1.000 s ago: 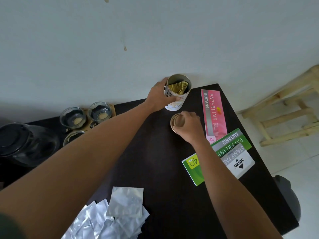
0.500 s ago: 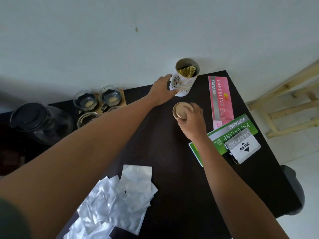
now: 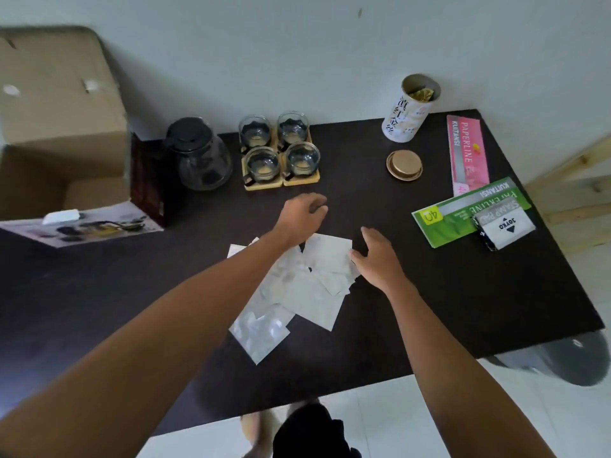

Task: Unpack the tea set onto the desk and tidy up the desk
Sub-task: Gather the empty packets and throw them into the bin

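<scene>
A pile of several silver foil sachets [image 3: 297, 289] lies in the middle of the dark desk [image 3: 446, 309]. My left hand [image 3: 302, 216] hovers over the pile's far edge, fingers loosely curled, holding nothing. My right hand [image 3: 377, 259] is open at the pile's right edge, fingertips by the top sachet. The white tea tin [image 3: 408, 110] stands open at the back with gold packets inside. Its gold lid [image 3: 404, 165] lies flat in front of it. Several glass cups [image 3: 281, 150] on wooden coasters sit beside a glass teapot [image 3: 201, 157] with a black lid.
An open cardboard box [image 3: 59, 127] and a printed tea-set box [image 3: 86, 223] stand at the left. A pink Paperline pad [image 3: 467, 153], a green pad [image 3: 459, 216] and a stamp pad box [image 3: 504, 226] lie at the right. A wooden stool [image 3: 582, 166] stands beyond the desk's right edge.
Both hands let go of the tin and lid and drew back to the foil sachets. The view pulled back, showing the boxes at left.
</scene>
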